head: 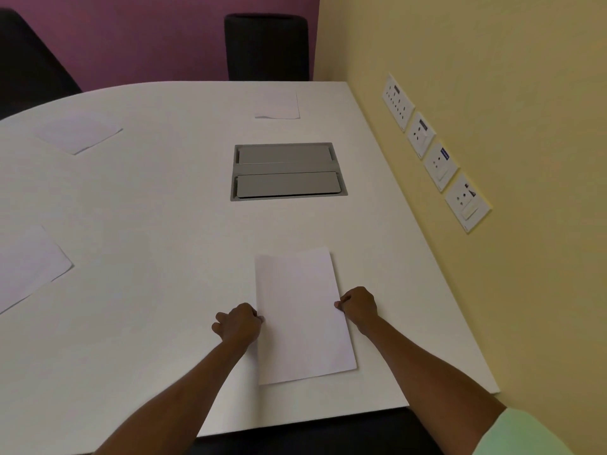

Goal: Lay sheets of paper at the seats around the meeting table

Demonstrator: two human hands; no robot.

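Note:
A white sheet of paper [302,316] lies flat on the white meeting table [147,198], close to the near edge. My left hand [238,323] pinches its left edge and my right hand [359,307] pinches its right edge. Three other sheets lie at other seats: one at the far side [278,106] in front of a black chair, one at the far left [78,132], and one at the left edge of view [28,264].
A grey cable box with two closed lids [287,172] is set into the table's middle. Black chairs stand at the far side [266,47] and far left [29,64]. A yellow wall with several socket plates [433,149] runs along the table's right edge.

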